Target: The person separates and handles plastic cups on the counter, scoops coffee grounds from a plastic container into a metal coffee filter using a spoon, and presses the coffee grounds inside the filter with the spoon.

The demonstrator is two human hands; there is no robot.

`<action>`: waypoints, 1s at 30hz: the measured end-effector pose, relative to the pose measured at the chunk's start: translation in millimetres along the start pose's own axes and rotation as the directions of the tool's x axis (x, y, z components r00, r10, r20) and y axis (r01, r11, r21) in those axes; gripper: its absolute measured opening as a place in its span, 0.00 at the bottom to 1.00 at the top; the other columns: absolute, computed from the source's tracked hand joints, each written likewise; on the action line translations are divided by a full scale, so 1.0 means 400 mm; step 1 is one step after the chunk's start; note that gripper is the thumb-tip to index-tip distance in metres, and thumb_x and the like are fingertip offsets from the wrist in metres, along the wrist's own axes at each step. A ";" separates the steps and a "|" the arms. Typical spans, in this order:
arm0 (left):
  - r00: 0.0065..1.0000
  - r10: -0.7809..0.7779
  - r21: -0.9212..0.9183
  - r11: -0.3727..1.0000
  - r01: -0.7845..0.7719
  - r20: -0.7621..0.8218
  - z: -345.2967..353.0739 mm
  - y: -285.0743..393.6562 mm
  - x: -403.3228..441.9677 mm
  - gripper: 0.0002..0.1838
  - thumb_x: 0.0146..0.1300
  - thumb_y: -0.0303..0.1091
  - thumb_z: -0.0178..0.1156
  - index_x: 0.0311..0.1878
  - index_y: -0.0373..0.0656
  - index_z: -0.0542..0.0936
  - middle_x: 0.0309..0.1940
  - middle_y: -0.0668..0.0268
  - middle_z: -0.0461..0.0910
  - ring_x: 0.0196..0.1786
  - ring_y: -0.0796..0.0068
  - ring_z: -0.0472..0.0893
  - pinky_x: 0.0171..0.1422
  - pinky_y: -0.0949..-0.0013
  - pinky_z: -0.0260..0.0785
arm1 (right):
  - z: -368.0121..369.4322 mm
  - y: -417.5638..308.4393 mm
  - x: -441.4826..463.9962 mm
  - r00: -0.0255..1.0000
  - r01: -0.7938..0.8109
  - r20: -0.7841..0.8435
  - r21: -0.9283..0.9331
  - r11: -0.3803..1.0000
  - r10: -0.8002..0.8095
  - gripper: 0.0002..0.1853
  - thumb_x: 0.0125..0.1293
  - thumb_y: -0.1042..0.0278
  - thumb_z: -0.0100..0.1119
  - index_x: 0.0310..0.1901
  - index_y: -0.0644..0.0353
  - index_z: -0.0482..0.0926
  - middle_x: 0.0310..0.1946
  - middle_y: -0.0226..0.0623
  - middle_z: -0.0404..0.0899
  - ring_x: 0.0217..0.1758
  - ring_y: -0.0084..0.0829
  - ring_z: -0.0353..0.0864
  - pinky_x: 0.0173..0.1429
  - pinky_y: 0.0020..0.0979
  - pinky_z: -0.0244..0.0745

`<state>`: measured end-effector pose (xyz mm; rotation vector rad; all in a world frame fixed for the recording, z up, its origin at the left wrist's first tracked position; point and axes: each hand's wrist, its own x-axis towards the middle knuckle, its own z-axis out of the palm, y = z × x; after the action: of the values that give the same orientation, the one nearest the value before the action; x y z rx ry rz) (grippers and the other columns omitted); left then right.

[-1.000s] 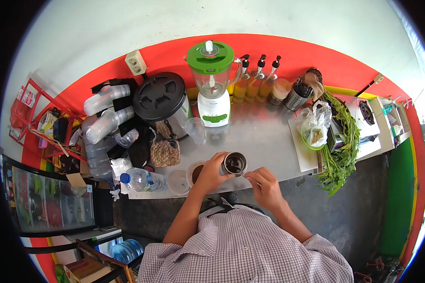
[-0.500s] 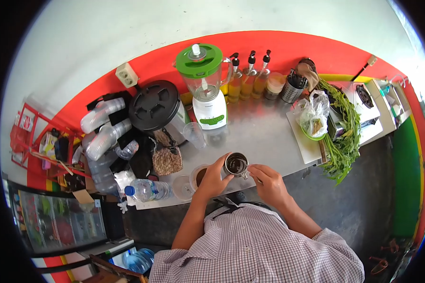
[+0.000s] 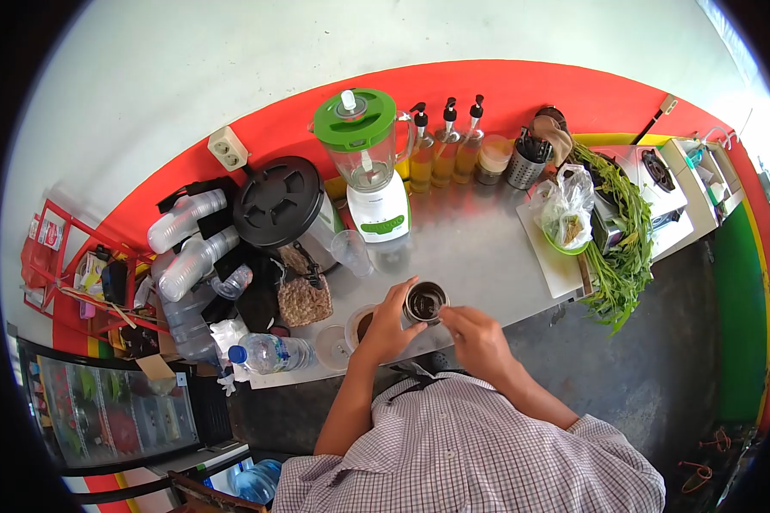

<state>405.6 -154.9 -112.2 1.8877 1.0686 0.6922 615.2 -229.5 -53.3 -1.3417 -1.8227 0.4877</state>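
In the head view, the person's left hand (image 3: 388, 327) is partly closed around the left side of a round metal cup (image 3: 426, 302), its thumb and fingers curved against the wall. The cup's open mouth faces the camera and shows something dark inside. It is near the front edge of the metal table (image 3: 462, 244); whether it touches the tabletop cannot be told. The right hand (image 3: 479, 339) is at the cup's right side, its fingers drawn together and slightly blurred near the rim. Whether they grip anything cannot be told.

Just left of the left hand, partly behind it, is a plastic tub (image 3: 364, 322) with brown contents. Beside that are a clear tub (image 3: 332, 347) and a water bottle (image 3: 278, 353) with a blue cap, lying on its side. Farther back, a clear plastic cup (image 3: 352, 253) is near a green-lidded blender (image 3: 376, 171) and a container with a black lid (image 3: 278, 201). Three pump bottles (image 3: 444, 152) form a row to the right of the blender. At the table's right end, a plastic bag (image 3: 571, 205) lies in a green bowl (image 3: 568, 249) beside long leafy greens (image 3: 626, 248).
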 end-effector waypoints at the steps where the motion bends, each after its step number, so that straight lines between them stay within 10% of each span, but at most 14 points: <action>1: 1.000 0.005 0.013 1.000 -0.005 -0.008 -0.001 0.002 0.003 0.49 0.61 0.30 0.79 0.85 0.46 0.66 0.78 0.53 0.72 0.78 0.46 0.76 0.82 0.47 0.67 | 0.012 -0.008 -0.006 0.993 0.112 -0.019 -0.026 0.993 -0.112 0.16 0.66 0.83 0.66 0.55 0.66 0.87 0.52 0.48 0.90 0.49 0.50 0.92 0.53 0.44 0.90; 9: 0.997 0.035 0.123 0.992 -0.027 -0.062 0.027 -0.015 0.009 0.44 0.56 0.37 0.83 0.75 0.42 0.73 0.69 0.55 0.75 0.70 0.46 0.80 0.73 0.46 0.73 | -0.044 -0.043 0.000 0.998 -0.032 0.060 -0.063 0.998 0.036 0.16 0.64 0.85 0.68 0.53 0.68 0.87 0.52 0.50 0.91 0.51 0.51 0.92 0.53 0.45 0.90; 18: 0.997 -0.031 0.118 0.992 0.039 -0.074 0.030 -0.021 0.001 0.44 0.55 0.38 0.84 0.75 0.42 0.74 0.69 0.56 0.75 0.72 0.47 0.78 0.74 0.47 0.71 | -0.017 -0.027 -0.042 0.963 0.218 0.171 -0.024 0.976 -0.210 0.18 0.61 0.82 0.66 0.54 0.65 0.85 0.51 0.46 0.89 0.50 0.48 0.91 0.52 0.47 0.88; 30: 0.996 -0.090 0.053 0.995 0.090 -0.009 -0.005 -0.008 0.017 0.45 0.59 0.20 0.73 0.82 0.43 0.70 0.77 0.52 0.75 0.80 0.53 0.76 0.85 0.54 0.65 | -0.049 -0.012 -0.026 0.955 0.215 0.225 -0.086 0.973 -0.191 0.15 0.65 0.78 0.68 0.54 0.62 0.86 0.59 0.41 0.90 0.55 0.44 0.91 0.58 0.43 0.89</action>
<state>406.2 -147.2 -113.5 1.8705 1.1796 0.6248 628.9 -243.7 -42.1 -1.1915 -2.1682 0.4417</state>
